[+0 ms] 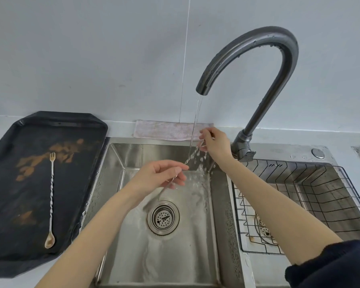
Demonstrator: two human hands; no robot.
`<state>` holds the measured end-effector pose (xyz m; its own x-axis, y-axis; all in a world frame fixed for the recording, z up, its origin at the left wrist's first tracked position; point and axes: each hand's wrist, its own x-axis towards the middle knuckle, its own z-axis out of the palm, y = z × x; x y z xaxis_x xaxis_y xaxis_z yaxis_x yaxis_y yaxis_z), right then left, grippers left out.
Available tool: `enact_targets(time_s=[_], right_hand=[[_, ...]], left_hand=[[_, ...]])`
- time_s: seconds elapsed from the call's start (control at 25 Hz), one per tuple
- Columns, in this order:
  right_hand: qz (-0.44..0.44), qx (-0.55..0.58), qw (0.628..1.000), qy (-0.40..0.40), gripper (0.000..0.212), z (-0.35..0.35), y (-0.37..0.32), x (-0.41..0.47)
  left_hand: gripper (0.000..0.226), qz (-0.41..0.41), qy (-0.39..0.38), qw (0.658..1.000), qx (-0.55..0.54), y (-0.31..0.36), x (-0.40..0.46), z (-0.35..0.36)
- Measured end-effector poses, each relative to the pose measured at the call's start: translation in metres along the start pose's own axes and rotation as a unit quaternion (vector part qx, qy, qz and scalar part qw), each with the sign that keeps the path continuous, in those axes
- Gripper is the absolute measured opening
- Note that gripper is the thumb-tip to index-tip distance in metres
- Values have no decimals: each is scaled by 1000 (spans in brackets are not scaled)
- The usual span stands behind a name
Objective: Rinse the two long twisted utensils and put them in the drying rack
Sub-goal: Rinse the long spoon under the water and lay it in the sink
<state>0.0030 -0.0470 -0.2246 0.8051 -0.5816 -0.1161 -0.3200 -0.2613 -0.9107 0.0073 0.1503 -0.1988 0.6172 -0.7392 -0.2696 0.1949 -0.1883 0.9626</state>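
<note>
While water runs in a thin stream from the curved grey metal faucet (pixel 258 59), a long twisted silver utensil (pixel 168 185) is held slantwise across the stream over the left stainless steel sink basin (pixel 133 256). Its lower part is pinched between thumb and curled fingers of the left hand (pixel 160 175), and its upper end is pinched by the fingertips of the right hand (pixel 212 142); much of the shaft between the two grips is blurred by splashing water. Directly beneath the left grip lies the round metal drain strainer (pixel 163 217). Well to the left of both grips, the second long twisted silver utensil (pixel 51 196), forked at the far end and spoon-shaped at the near end, lies on a black rectangular tray (pixel 13 204) marked with brown stains. To the right of the grips, a black wire drying rack (pixel 320 183) is seated in the right basin. Behind the right hand, a pale pink cloth (pixel 164 130) is laid along the sink's rear edge.
</note>
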Motion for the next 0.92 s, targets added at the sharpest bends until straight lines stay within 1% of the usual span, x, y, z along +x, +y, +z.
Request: enact_targets(time_s=[0.12,0.16,0.24,0.36,0.48,0.64,0.72,0.8,0.84,0.92], right_hand=[[83,-2,996,-14,30,-2,22,-11],[106,-5,994,-27,32,0,29,-18],[127,-46,989,-63,34,5,43,-37],[108,-122,981,-102,40,14,58,-69],[75,-78,986,-130,37,17,55,-88],[24,-6,995,-101,24,19,52,-84],[8,-3,996,-89,20,19,56,-81],[-3,-18,996,-92,21,19,60,-82],[-4,-24,995,-95,22,19,62,-83],[-1,-28,995,-98,22,18,64,-86]], left_hand=[[26,10,-7,997,-82,14,10,1],[28,15,-4,995,-96,17,15,2],[30,21,1,996,-90,20,25,3],[28,6,-2,999,-52,20,37,8],[19,-10,13,999,-29,19,46,13],[15,-27,58,998,9,21,57,18],[13,-22,92,994,63,22,62,19],[10,-9,123,985,122,22,66,19],[13,-2,133,981,141,22,67,18],[19,3,135,980,145,24,68,18]])
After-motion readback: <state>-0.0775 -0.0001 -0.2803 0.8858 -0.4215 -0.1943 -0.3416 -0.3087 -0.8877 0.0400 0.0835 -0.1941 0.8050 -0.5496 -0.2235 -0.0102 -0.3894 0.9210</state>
